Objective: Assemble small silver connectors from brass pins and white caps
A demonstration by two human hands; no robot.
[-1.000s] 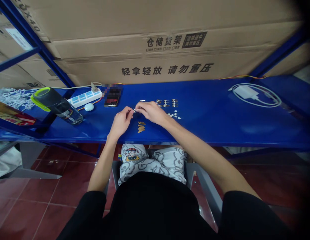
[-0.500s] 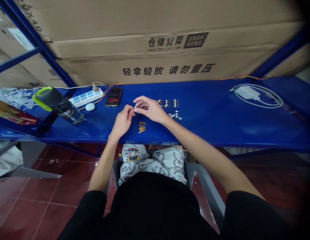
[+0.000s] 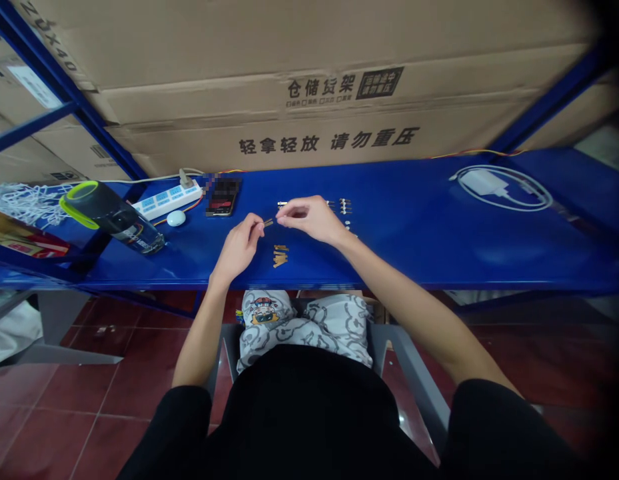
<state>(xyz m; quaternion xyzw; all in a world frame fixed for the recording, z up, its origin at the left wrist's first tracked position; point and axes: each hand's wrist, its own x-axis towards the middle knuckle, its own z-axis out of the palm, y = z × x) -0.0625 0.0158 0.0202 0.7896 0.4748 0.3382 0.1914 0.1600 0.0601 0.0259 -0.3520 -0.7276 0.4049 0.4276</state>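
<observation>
My left hand (image 3: 238,250) holds a small brass piece (image 3: 268,223) at its fingertips, over the blue shelf top (image 3: 414,260). My right hand (image 3: 309,219) is just to its right, with fingers pinched together. Whether they hold anything is too small to tell. Below the hands lie several flat brass pieces (image 3: 280,256). Beyond my right hand stand rows of small metal fittings (image 3: 344,206), with a single silver fitting (image 3: 282,203) to their left. My right hand and forearm hide most of the small white parts (image 3: 352,230).
A phone (image 3: 222,197), a white power strip (image 3: 168,201), a small white round object (image 3: 176,218) and a black bottle with a green lid (image 3: 113,217) stand to the left. A white charger with cable (image 3: 484,182) lies right. Large cardboard boxes (image 3: 329,87) stand behind.
My hands have drawn slightly apart, leaving a narrow gap at the fingertips. The brass piece now shows at my left fingertips. The view has shifted slightly.
</observation>
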